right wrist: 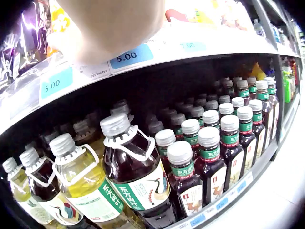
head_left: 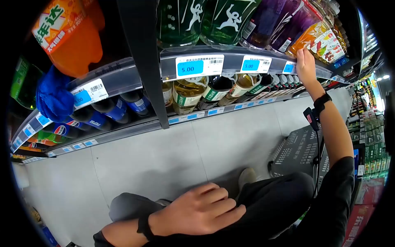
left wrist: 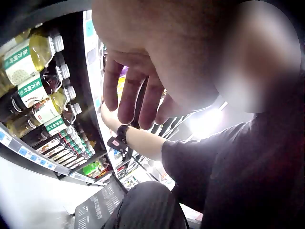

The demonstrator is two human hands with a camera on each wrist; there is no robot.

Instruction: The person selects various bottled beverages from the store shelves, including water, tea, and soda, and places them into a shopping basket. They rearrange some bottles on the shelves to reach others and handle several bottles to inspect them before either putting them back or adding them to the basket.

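Note:
My right hand (head_left: 305, 68) reaches up to the upper shelf's front edge, its fingertips against the base of an orange-labelled bottle (head_left: 311, 38). How the fingers lie around that bottle I cannot tell. In the right wrist view the hand (right wrist: 112, 28) is a blurred shape above the price tags (right wrist: 131, 56). My left hand (head_left: 201, 210) hangs over my lap, fingers loosely bent and holding nothing. The left wrist view shows its fingers (left wrist: 126, 98) hanging apart from any goods.
Purple bottles (head_left: 267, 22) and green bottles (head_left: 228, 20) stand left of the right hand. Below are large tea bottles (right wrist: 138, 176) and rows of small dark bottles (right wrist: 209, 157). A grey basket (head_left: 298, 150) sits on the floor. Blue cloth (head_left: 54, 94) hangs at the left shelf.

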